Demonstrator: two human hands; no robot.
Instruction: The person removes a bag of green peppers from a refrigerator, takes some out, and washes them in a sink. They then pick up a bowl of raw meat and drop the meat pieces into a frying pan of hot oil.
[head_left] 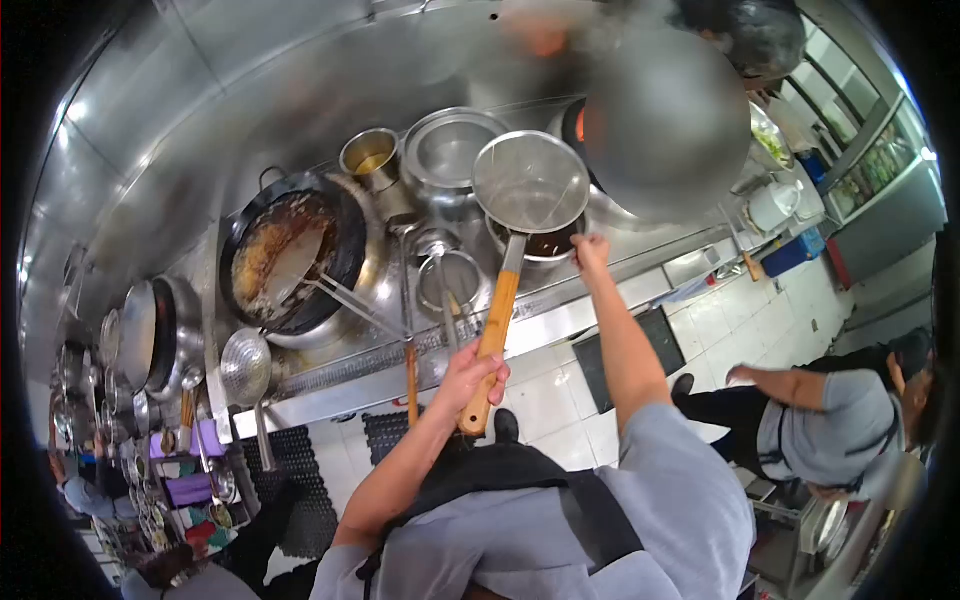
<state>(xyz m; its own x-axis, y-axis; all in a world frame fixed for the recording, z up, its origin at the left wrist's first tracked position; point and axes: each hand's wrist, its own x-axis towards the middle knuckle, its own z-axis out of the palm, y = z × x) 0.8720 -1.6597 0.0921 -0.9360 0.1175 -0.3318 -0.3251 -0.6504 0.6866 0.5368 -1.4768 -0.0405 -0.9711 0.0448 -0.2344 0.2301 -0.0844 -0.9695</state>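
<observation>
My left hand point(475, 382) is wrapped round the wooden handle of a fine mesh strainer point(530, 182), near its lower end. The strainer's round mesh is held over a metal pot point(553, 258) with dark contents, covering much of the pot's mouth in this view. At the pot's right rim, my right hand point(590, 252) is closed with its fingertips on the edge. A smaller strainer point(449, 280) and a ladle point(436, 243) lie on the counter left of the wooden handle.
A dark wok point(335, 215) with brown residue and a ladle sits left. Behind stand a pot of yellowish liquid point(371, 164) and a large metal pot point(455, 150). A blurred wok point(670, 125) and flame are at right. A perforated skimmer point(246, 365) overhangs the counter edge. A co-worker point(840, 420) stands right.
</observation>
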